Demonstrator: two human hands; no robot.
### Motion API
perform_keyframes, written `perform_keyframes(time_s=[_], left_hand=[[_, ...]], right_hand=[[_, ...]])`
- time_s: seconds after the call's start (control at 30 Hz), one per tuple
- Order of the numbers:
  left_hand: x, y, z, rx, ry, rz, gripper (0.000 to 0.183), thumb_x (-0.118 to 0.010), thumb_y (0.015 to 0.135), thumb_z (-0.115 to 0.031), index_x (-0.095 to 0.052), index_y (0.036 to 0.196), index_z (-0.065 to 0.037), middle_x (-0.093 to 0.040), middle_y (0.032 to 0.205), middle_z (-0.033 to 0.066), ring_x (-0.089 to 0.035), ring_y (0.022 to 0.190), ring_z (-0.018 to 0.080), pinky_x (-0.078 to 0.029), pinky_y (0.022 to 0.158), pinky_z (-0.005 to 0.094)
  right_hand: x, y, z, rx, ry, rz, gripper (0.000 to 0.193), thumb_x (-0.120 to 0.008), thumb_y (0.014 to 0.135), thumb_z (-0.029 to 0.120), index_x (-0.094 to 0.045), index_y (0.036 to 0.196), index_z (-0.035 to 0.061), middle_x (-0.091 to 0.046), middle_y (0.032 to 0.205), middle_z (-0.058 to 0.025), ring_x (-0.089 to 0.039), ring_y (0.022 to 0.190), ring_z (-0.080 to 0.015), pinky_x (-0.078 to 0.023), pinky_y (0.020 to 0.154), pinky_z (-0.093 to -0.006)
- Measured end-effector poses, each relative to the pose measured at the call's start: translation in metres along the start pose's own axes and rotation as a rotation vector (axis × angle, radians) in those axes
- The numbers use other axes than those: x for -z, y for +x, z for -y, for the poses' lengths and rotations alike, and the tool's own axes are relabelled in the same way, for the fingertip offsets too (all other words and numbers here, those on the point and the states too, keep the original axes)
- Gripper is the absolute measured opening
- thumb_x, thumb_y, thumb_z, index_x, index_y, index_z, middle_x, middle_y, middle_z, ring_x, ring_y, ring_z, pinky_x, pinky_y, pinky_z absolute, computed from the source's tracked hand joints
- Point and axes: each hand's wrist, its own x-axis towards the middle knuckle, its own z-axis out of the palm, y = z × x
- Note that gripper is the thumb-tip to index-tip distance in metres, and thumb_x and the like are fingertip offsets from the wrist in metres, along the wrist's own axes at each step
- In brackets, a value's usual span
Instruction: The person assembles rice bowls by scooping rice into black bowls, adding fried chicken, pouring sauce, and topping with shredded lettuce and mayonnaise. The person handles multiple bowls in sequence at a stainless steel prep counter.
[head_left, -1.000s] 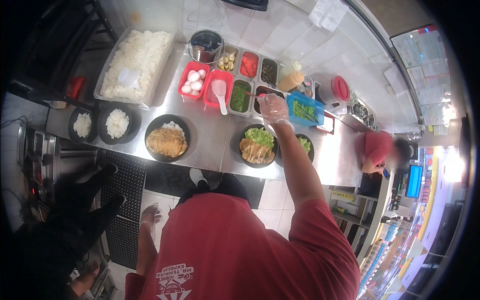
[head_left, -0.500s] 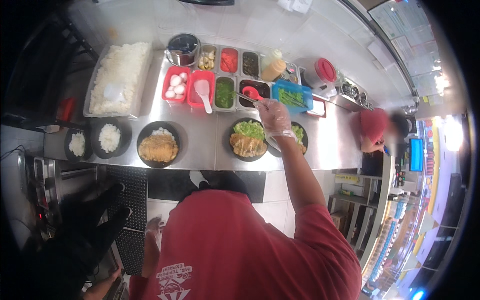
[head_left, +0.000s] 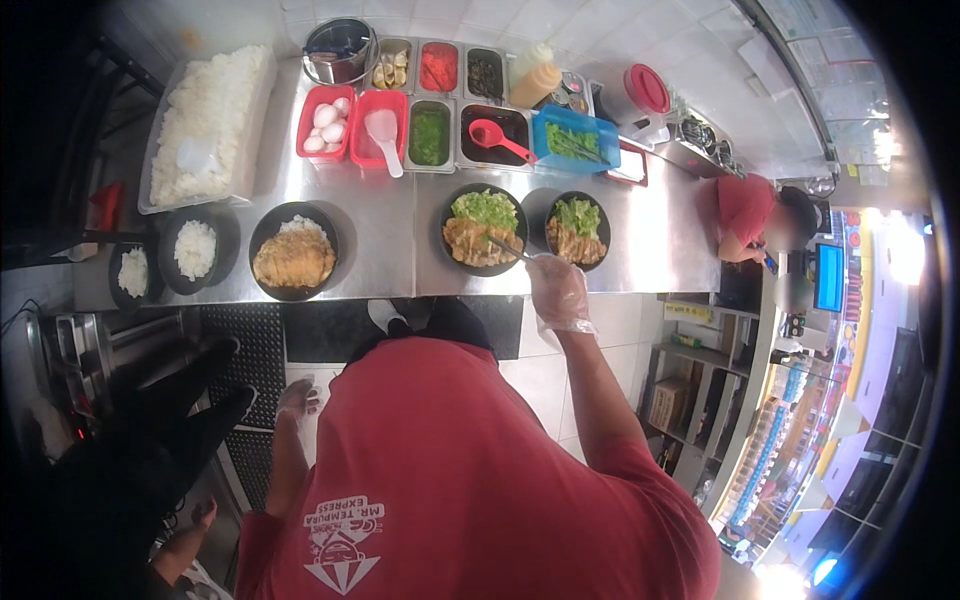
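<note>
My right hand (head_left: 560, 288), in a clear plastic glove, grips a thin metal spoon (head_left: 512, 249) by its handle. The spoon's far end reaches over the fried cutlet pieces (head_left: 478, 243) in a black bowl (head_left: 487, 273), beside shredded green lettuce (head_left: 486, 208); that end is hard to make out. To the right, a second black bowl (head_left: 579, 266) holds lettuce and sauced fried pieces. My gloved left hand (head_left: 298, 397) hangs low beside my body, away from the counter, fingers loosely apart and holding nothing visible.
On the left are a black bowl of rice and cutlet (head_left: 293, 262), two rice bowls (head_left: 195, 250) and a large rice tub (head_left: 205, 135). Topping containers (head_left: 430, 133), a red ladle (head_left: 495, 138) and a blue tub (head_left: 575, 140) line the back. Another person (head_left: 745, 215) works at right.
My right hand has come back toward me from the topping containers, bringing the spoon over the left lettuce bowl. The second lettuce bowl is now uncovered. My left hand shows more fully.
</note>
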Motion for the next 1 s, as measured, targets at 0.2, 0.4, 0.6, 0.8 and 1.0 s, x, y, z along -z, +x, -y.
perform_keyframes(time_s=[0.2,0.4,0.6,0.8,1.0], left_hand=[[0.007,0.011,-0.004,-0.038,0.004,0.003,0.046,-0.067,0.100,-0.040,-0.061,0.136,-0.013,-0.068,0.115,0.0107,-0.067,0.086,0.0263,-0.052,0.068,0.0374],[0.007,0.005,0.002,-0.008,-0.006,0.028,0.046,-0.063,0.101,-0.039,-0.059,0.140,-0.014,-0.067,0.123,0.0120,-0.067,0.093,0.0271,-0.054,0.074,0.0387],[-0.006,-0.007,0.020,0.017,0.035,-0.008,0.050,-0.061,0.101,-0.041,-0.057,0.144,-0.016,-0.066,0.126,0.0117,-0.066,0.101,0.0286,-0.054,0.083,0.0425],[-0.006,-0.001,0.041,0.004,-0.031,0.001,0.058,-0.064,0.098,-0.047,-0.055,0.146,-0.016,-0.065,0.128,0.0123,-0.066,0.103,0.0297,-0.053,0.087,0.0435],[-0.016,-0.020,0.025,0.037,0.015,-0.040,0.056,-0.065,0.099,-0.046,-0.056,0.145,-0.016,-0.066,0.125,0.0114,-0.068,0.096,0.0288,-0.054,0.081,0.0428]], right_hand=[[-0.018,0.009,-0.006,-0.064,-0.068,0.067,0.026,-0.067,0.093,0.028,-0.075,0.092,0.0023,-0.071,0.088,-0.0247,-0.069,0.087,-0.0448,-0.053,0.077,-0.0518],[-0.020,0.008,-0.015,-0.042,-0.148,0.071,0.027,-0.068,0.094,0.031,-0.077,0.093,0.0048,-0.073,0.090,-0.0231,-0.071,0.088,-0.0438,-0.055,0.079,-0.0529],[-0.021,0.013,-0.016,-0.010,-0.185,0.061,0.028,-0.070,0.094,0.031,-0.077,0.101,0.0057,-0.074,0.094,-0.0231,-0.071,0.091,-0.0433,-0.055,0.082,-0.0524],[0.012,0.023,-0.002,0.027,-0.193,0.028,0.029,-0.072,0.092,0.032,-0.076,0.105,0.0060,-0.074,0.094,-0.0223,-0.072,0.091,-0.0419,-0.056,0.081,-0.0508],[0.044,0.092,0.046,0.155,-0.229,0.021,0.033,-0.068,0.094,0.035,-0.075,0.102,0.0038,-0.074,0.099,-0.0221,-0.072,0.096,-0.0418,-0.055,0.086,-0.0507]])
